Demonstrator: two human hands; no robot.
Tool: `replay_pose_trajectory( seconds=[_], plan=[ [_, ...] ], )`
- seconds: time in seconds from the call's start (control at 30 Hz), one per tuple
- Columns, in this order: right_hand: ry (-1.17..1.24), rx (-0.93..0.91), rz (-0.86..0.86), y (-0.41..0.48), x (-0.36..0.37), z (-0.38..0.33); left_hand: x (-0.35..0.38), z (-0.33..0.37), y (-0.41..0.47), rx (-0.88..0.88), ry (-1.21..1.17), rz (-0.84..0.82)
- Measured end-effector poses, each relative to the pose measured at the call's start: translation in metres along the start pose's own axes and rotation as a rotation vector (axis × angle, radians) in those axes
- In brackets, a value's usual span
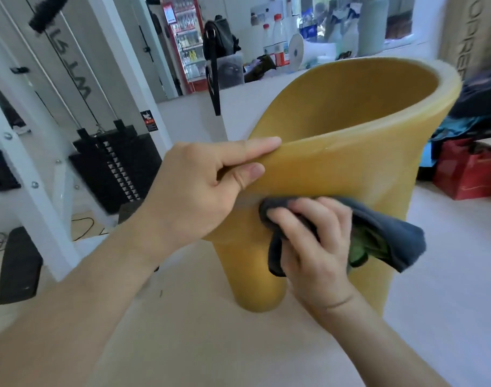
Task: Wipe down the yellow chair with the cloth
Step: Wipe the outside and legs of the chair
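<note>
The yellow chair (350, 107) fills the middle and right of the head view, its curved back rim on top and a thick round leg reaching the floor. My left hand (199, 185) pinches the near rim of the chair between thumb and fingers. My right hand (314, 241) grips a bunched dark blue-grey cloth (392, 238) with a green patch inside its folds. The cloth is pressed against the chair's outer side, just below my left hand.
A white gym machine frame (57, 152) with a black weight stack (118, 166) stands at the left. A red box (467, 171) and dark bags lie at the right. Bottles, a black bag and a red drinks fridge (185, 43) are at the back. Pale floor surrounds the chair.
</note>
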State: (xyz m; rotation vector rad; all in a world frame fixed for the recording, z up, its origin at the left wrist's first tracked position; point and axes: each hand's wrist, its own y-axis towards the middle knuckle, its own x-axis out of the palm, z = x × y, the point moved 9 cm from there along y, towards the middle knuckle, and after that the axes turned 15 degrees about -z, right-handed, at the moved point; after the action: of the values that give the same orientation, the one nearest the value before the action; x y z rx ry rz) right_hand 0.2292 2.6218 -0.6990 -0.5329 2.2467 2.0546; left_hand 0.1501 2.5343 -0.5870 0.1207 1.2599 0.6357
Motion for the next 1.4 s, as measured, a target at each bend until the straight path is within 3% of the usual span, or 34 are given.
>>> replay_pose_trajectory(
  seconds=[0.1, 0.23, 0.3, 0.43, 0.53, 0.6, 0.77, 0.9, 1.03, 1.17, 1.27, 1.33, 1.4],
  plan=[
    [-0.066, -0.026, -0.131, -0.013, 0.014, -0.007, -0.002, -0.002, -0.002, 0.024, -0.032, -0.02],
    [-0.049, 0.009, 0.106, 0.038, -0.031, -0.01, -0.006, -0.006, -0.004, 0.061, -0.053, -0.057],
    [-0.067, 0.017, 0.133, 0.043, -0.03, -0.011, -0.006, -0.007, -0.005, 0.061, -0.073, -0.083],
    [-0.073, 0.08, 0.032, -0.001, 0.001, -0.01, -0.011, -0.018, -0.003, 0.033, -0.149, -0.112],
    [-0.07, 0.13, -0.038, -0.011, 0.01, 0.001, -0.003, -0.05, -0.008, -0.12, -0.107, -0.193],
    [-0.03, 0.199, 0.017, -0.006, 0.0, 0.009, 0.003, -0.064, -0.016, -0.162, -0.04, -0.201],
    [0.173, 0.473, 0.364, 0.004, -0.043, 0.032, 0.013, -0.033, -0.016, -0.099, 0.178, -0.151],
    [0.44, 0.743, 0.502, 0.006, -0.073, 0.106, 0.022, 0.001, -0.013, -0.098, 0.292, -0.141],
    [0.61, 0.85, 0.506, -0.006, -0.078, 0.17, 0.038, 0.038, -0.005, -0.1, 0.453, -0.117],
    [0.64, 0.886, 0.501, -0.036, -0.047, 0.126, 0.04, 0.06, 0.018, -0.134, 0.408, -0.25],
    [0.637, 0.877, 0.441, -0.046, -0.032, 0.111, 0.059, 0.1, 0.067, 0.054, 0.322, -0.307],
    [0.686, 1.011, 0.387, -0.066, -0.018, 0.136, 0.076, 0.124, 0.093, 0.116, 0.343, -0.29],
    [0.826, 1.275, 0.321, -0.096, 0.006, 0.159, 0.083, 0.127, 0.103, 0.086, 0.41, -0.262]
  ],
)
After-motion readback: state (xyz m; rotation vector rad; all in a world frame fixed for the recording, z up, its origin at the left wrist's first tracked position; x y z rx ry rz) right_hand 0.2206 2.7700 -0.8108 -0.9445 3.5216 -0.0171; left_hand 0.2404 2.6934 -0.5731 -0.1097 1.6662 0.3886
